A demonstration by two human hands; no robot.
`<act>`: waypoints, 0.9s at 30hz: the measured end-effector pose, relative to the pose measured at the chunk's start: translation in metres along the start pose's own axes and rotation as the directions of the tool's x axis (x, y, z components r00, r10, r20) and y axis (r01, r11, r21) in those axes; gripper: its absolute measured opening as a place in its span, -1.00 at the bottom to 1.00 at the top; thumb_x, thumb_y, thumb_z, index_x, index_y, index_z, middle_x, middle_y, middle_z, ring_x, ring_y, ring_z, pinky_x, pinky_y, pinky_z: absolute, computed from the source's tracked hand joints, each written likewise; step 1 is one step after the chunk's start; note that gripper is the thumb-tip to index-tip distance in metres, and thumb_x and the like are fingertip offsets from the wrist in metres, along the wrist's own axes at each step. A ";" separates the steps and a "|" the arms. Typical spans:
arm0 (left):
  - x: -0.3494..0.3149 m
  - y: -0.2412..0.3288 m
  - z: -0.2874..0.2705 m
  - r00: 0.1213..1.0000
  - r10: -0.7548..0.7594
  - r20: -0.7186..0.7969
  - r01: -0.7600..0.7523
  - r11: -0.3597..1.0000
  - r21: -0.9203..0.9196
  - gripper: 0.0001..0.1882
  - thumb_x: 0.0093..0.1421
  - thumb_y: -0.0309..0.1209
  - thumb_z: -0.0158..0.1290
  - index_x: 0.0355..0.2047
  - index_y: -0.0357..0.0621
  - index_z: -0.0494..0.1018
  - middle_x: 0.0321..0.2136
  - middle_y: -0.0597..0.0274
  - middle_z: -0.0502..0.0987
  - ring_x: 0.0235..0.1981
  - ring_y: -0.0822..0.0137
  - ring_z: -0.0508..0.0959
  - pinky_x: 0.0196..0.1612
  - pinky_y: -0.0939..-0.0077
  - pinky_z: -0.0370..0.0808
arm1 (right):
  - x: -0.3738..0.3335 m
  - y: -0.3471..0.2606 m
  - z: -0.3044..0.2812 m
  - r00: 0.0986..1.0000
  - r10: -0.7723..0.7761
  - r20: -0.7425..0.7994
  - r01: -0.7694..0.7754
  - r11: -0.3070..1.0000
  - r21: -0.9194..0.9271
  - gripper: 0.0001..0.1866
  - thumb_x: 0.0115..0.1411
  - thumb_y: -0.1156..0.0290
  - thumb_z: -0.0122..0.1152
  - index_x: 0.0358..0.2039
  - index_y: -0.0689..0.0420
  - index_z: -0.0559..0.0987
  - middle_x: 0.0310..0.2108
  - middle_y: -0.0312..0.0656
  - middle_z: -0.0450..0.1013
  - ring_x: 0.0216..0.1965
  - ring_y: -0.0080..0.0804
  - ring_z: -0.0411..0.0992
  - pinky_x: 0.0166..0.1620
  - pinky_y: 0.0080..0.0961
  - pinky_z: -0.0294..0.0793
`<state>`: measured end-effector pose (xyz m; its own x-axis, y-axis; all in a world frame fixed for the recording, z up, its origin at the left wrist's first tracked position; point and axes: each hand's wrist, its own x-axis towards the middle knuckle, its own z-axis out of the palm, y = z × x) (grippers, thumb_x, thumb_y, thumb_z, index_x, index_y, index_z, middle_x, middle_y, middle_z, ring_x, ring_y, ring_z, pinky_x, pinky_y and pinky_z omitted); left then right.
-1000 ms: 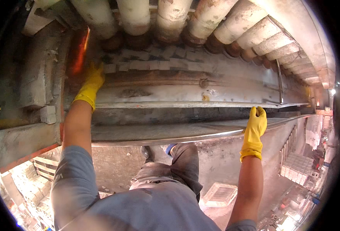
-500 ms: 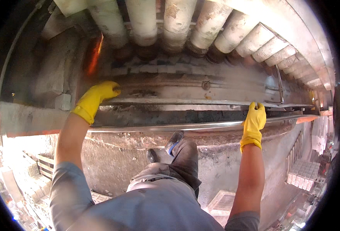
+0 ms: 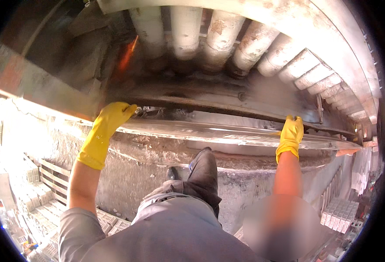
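Note:
A long, grimy metal panel [image 3: 201,94] stretches across the machine in front of me, its dark near edge running from left to right. My left hand [image 3: 114,115], in a yellow rubber glove, is closed at the panel's left end, with the fingertips partly hidden. Farther right, my right hand [image 3: 292,133], gloved the same way, has its fingers curled over the same edge. Below the panel lies a long metal rail [image 3: 201,131] with a wet-looking, glossy surface. Between panel and rail a narrow gap shows.
Thick pale rollers [image 3: 220,39] line up behind the panel. An orange glow [image 3: 128,53] shows at the far left. A wooden pallet [image 3: 53,181] stands at lower left, and stacked white blocks [image 3: 340,214] at lower right. A blurred patch covers part of my right forearm.
The panel's near edge has tilted, showing more of its dark rim, and the rail now looks shinier. My left hand has shifted to the panel's end. The whole view has turned slightly.

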<state>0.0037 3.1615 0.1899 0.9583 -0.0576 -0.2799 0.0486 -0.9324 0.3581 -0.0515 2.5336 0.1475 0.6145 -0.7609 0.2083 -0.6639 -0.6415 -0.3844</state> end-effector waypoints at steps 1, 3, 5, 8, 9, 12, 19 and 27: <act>0.006 -0.005 0.001 0.998 -0.019 0.051 0.019 1.000 0.003 -0.38 0.38 0.20 0.00 -0.13 -0.13 0.70 -0.18 -0.11 0.70 -0.07 -0.16 0.66 0.02 0.05 0.53 | 0.005 0.005 0.003 0.999 -0.050 -0.020 0.049 0.998 -0.043 -0.40 0.38 0.02 0.09 0.14 0.34 0.57 -0.01 0.26 0.61 -0.05 0.17 0.62 0.03 -0.11 0.58; 0.017 -0.018 0.006 0.986 -0.064 0.152 0.063 0.998 0.011 -0.37 0.36 0.22 0.01 -0.15 -0.13 0.70 -0.18 -0.08 0.70 -0.08 -0.14 0.67 0.02 0.05 0.54 | 0.011 0.012 0.013 0.996 -0.089 -0.025 0.087 0.994 -0.068 -0.39 0.39 0.03 0.07 0.15 0.35 0.56 0.00 0.28 0.60 -0.04 0.19 0.62 0.04 -0.11 0.58; 0.022 -0.017 0.004 0.979 -0.079 0.189 0.080 0.997 0.000 -0.38 0.33 0.22 0.05 -0.16 -0.12 0.70 -0.19 -0.02 0.72 -0.08 -0.12 0.68 0.03 0.03 0.54 | 0.014 0.018 0.010 0.998 -0.060 -0.023 0.059 0.997 -0.054 -0.39 0.39 0.02 0.06 0.14 0.35 0.56 0.02 0.30 0.59 0.01 0.21 0.59 0.10 -0.10 0.54; 0.017 -0.008 -0.001 0.982 -0.112 0.154 0.106 0.993 0.047 -0.40 0.32 0.20 0.07 -0.17 -0.13 0.70 -0.19 -0.02 0.72 -0.07 -0.11 0.68 0.04 0.02 0.54 | 0.008 0.011 0.002 0.997 -0.071 -0.016 0.070 0.996 -0.057 -0.39 0.39 0.01 0.06 0.14 0.34 0.57 0.03 0.30 0.59 0.05 0.23 0.57 0.13 -0.10 0.52; 0.019 -0.008 0.001 0.983 -0.117 0.141 0.107 0.991 0.080 -0.40 0.31 0.19 0.08 -0.17 -0.14 0.70 -0.19 -0.02 0.73 -0.06 -0.11 0.68 0.04 0.02 0.54 | 0.008 0.011 0.000 0.997 -0.080 -0.023 0.078 0.995 -0.068 -0.39 0.40 0.00 0.06 0.13 0.34 0.57 0.03 0.30 0.59 0.06 0.23 0.57 0.13 -0.09 0.52; 0.022 -0.010 0.002 0.981 -0.141 0.132 0.126 0.985 0.121 -0.42 0.30 0.16 0.10 -0.17 -0.16 0.71 -0.18 -0.04 0.72 -0.04 -0.12 0.67 0.06 0.02 0.54 | 0.007 0.012 -0.002 0.995 -0.089 -0.044 0.084 0.992 -0.093 -0.40 0.38 0.01 0.07 0.09 0.34 0.59 0.02 0.29 0.59 0.06 0.23 0.57 0.13 -0.08 0.52; 0.024 -0.012 0.008 0.975 -0.155 0.161 0.139 0.984 0.110 -0.44 0.30 0.13 0.12 -0.18 -0.16 0.73 -0.13 -0.10 0.71 -0.01 -0.15 0.67 0.10 0.01 0.54 | -0.001 0.006 -0.007 0.999 -0.047 -0.008 0.046 0.996 -0.071 -0.42 0.36 0.04 0.08 0.05 0.36 0.60 0.00 0.30 0.59 0.06 0.27 0.56 0.12 -0.04 0.51; 0.020 -0.005 0.012 0.973 -0.193 0.123 0.171 0.970 0.170 -0.44 0.30 0.12 0.16 -0.05 -0.13 0.71 0.00 -0.10 0.68 0.10 -0.11 0.64 0.17 0.05 0.53 | -0.007 0.014 -0.009 0.997 -0.069 -0.035 0.066 0.995 -0.081 -0.45 0.37 0.06 0.07 0.03 0.35 0.60 -0.04 0.29 0.60 0.01 0.25 0.58 0.06 -0.04 0.53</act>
<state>0.0193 3.1605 0.1715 0.8887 0.0800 -0.4515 0.1630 -0.9755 0.1478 -0.0690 2.5295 0.1492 0.6434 -0.7179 0.2657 -0.6543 -0.6959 -0.2960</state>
